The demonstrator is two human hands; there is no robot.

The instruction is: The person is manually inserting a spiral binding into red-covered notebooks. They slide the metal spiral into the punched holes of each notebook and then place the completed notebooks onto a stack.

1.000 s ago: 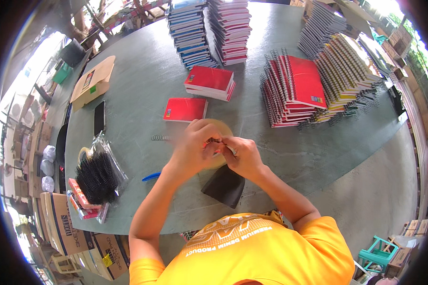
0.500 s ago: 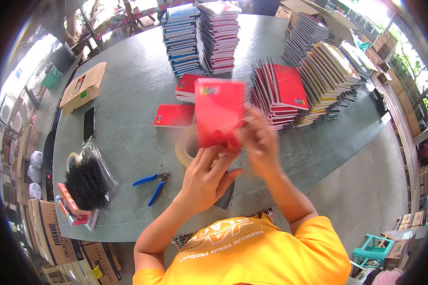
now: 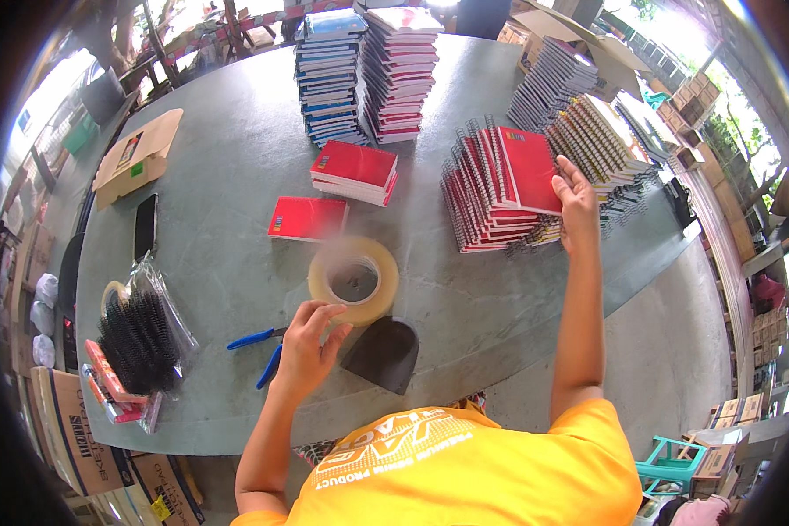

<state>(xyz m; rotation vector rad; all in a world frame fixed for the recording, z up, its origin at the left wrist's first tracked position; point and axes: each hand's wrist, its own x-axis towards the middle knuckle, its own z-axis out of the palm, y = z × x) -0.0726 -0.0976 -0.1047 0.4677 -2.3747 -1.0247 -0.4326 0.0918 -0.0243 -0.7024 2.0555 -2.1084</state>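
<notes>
My right hand is at the right edge of a red spiral notebook, thumb and fingers pinching it. This notebook lies on top of a leaning stack of red spiral notebooks. My left hand holds nothing, with its thumb apart from its bent fingers. It hovers just in front of a large roll of clear tape, beside blue-handled cutters that it partly covers. A dark, curved flat piece lies to its right.
Small red books and another red pile lie mid-table. Tall blue and red stacks stand behind. Yellow-edged spiral notebooks are at right. Black spiral coils, a phone and brown cardboard lie left.
My right hand has carried the red notebook from the middle to the top of the right-hand stack. My left hand has let go of it and drawn back to the left.
</notes>
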